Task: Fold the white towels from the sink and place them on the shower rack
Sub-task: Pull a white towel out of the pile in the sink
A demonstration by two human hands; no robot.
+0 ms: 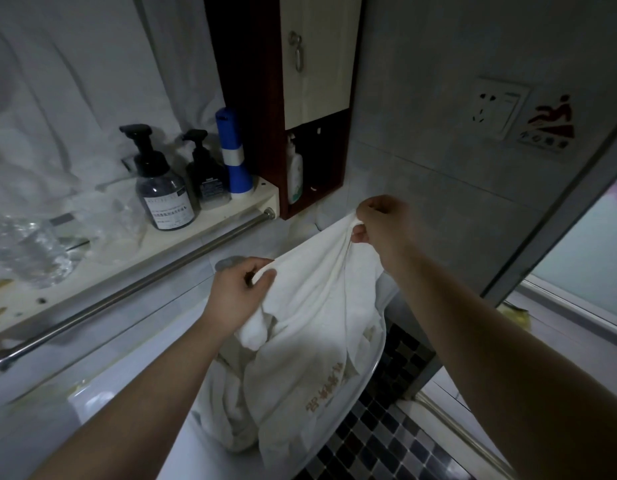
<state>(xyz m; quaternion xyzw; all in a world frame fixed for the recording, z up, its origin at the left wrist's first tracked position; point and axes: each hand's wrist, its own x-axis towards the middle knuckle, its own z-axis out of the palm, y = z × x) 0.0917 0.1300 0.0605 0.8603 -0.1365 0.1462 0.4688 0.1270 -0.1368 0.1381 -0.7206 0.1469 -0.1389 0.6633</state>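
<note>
Head view: left hand (238,293) and right hand (380,223) each pinch an edge of a white towel (310,306), lifted above the sink (366,372) where more towels (224,410) lie.

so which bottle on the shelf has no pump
The blue bottle with the white band, rightmost on the shelf; the two dark bottles left of it have black pumps.

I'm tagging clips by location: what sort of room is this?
Probably a bathroom: a white sink holds towels, pump bottles stand on a shelf over a metal towel bar, and the wall is tiled.
</note>
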